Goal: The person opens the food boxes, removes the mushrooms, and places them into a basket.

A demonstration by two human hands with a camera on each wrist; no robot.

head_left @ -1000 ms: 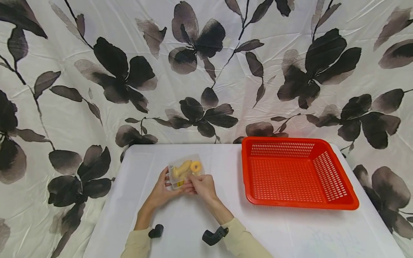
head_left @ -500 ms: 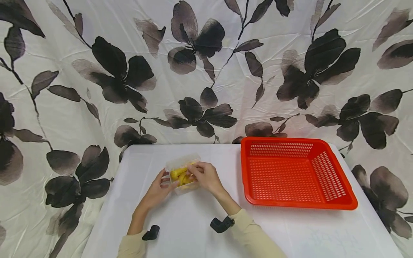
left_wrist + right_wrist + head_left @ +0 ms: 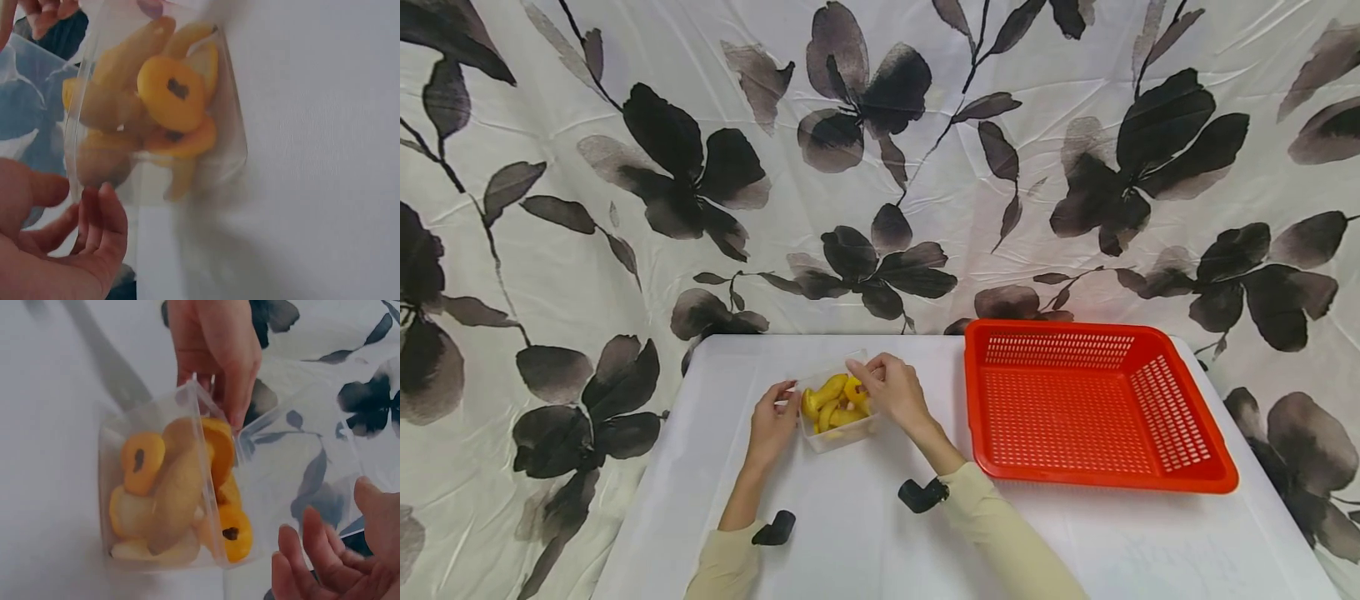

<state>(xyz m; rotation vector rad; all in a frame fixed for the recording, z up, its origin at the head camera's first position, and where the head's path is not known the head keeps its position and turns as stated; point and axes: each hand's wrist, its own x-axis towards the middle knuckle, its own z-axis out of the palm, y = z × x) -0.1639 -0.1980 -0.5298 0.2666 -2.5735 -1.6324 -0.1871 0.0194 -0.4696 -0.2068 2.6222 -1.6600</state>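
Note:
A clear plastic box (image 3: 838,433) with its see-through lid (image 3: 306,456) raised stands on the white table. Inside lie several yellow pieces (image 3: 835,414), some long and curved, and round yellow-orange pieces (image 3: 172,94) with a dark centre; they look like fruit. At the box's left side, my left hand (image 3: 772,425) holds its rim between thumb and fingertips, as the left wrist view shows. My right hand (image 3: 895,396) is by the lid at the right, thumb and fingers spread apart (image 3: 337,556). Whether its thumb touches the lid's edge is unclear.
A red perforated plastic basket (image 3: 1090,400) stands to the right on the white tablecloth (image 3: 865,525). Behind the table hangs a white cloth (image 3: 992,250) with dark floral print. A black band device sits on each wrist.
The lid has been lifted, uncovering the yellow pieces. My right hand moved up and right from the box's front to beside the lid. The left hand shifted slightly along the left side.

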